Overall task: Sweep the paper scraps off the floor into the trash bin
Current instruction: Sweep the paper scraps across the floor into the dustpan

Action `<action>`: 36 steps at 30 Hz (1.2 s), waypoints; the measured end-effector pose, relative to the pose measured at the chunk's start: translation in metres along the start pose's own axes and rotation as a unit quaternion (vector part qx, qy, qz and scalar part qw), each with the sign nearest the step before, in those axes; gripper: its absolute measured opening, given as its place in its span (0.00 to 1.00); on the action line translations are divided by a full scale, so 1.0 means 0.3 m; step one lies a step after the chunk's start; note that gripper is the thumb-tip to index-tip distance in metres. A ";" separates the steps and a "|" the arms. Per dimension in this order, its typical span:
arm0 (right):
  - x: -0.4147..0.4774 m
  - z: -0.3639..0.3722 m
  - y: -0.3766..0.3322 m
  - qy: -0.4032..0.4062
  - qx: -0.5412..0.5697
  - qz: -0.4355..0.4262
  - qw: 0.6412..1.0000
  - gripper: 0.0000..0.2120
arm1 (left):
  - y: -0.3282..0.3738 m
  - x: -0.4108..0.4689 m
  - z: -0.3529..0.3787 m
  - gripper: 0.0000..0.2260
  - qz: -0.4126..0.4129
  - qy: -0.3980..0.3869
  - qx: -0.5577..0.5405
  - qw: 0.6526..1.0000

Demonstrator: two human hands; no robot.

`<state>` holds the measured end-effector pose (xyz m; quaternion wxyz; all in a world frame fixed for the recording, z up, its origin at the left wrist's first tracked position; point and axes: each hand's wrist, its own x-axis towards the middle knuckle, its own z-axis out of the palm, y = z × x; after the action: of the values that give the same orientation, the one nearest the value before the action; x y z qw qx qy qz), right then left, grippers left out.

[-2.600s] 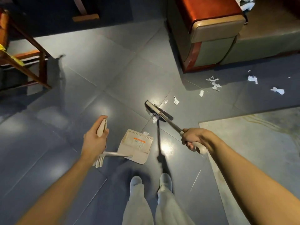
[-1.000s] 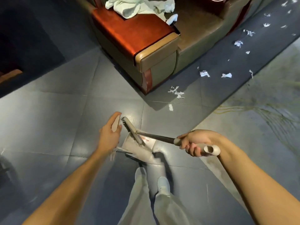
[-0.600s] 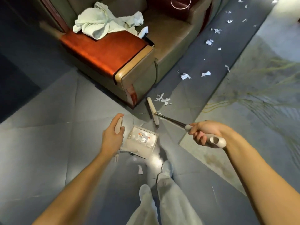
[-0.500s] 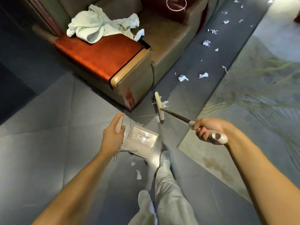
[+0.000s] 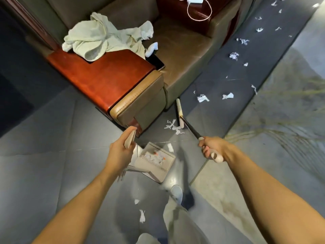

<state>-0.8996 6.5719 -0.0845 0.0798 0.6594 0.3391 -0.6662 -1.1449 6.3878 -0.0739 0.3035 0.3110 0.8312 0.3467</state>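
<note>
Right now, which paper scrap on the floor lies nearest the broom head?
The stringy cluster right beside the broom head, off the sofa corner. The others lie farther off: along the dark floor strip or back by the dustpan.

Glossy tiled floor (image 5: 44, 173); polished wood armrest (image 5: 98, 76); smooth leather seat (image 5: 182, 55); crumpled cloth (image 5: 98, 39); torn paper scraps (image 5: 173, 127); matt plastic dustpan (image 5: 154, 162).

Left hand (image 5: 120, 154) grips the dustpan handle (image 5: 130, 140), thumb along it, just left of the dustpan (image 5: 159, 169) — right hand (image 5: 213, 148) fisted round the broom handle (image 5: 191, 129), right of the dustpan.
</note>
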 end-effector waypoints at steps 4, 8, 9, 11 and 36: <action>-0.041 0.028 0.091 -0.040 -0.072 0.050 0.995 0.12 | 0.022 0.026 0.011 0.20 0.013 -0.010 0.001 1.000; -0.163 0.057 0.218 -0.088 -0.085 0.108 0.987 0.15 | 0.023 0.013 0.019 0.18 0.011 -0.024 -0.006 1.000; -0.205 0.067 0.248 -0.100 -0.102 0.115 0.983 0.15 | 0.017 -0.001 0.019 0.18 0.015 -0.027 -0.008 1.000; -0.292 0.092 0.303 -0.126 -0.101 0.130 0.978 0.14 | -0.010 -0.046 -0.005 0.18 0.028 -0.026 -0.021 0.999; -0.917 0.763 1.188 -0.011 0.074 0.024 0.997 0.10 | -0.749 -1.013 -0.807 0.27 0.066 0.003 -0.043 0.997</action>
<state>-0.8588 6.0808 0.0259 0.0505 0.6644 0.2724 -0.6942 -1.1991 5.9458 -0.0187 0.2909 0.3508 0.7940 0.4024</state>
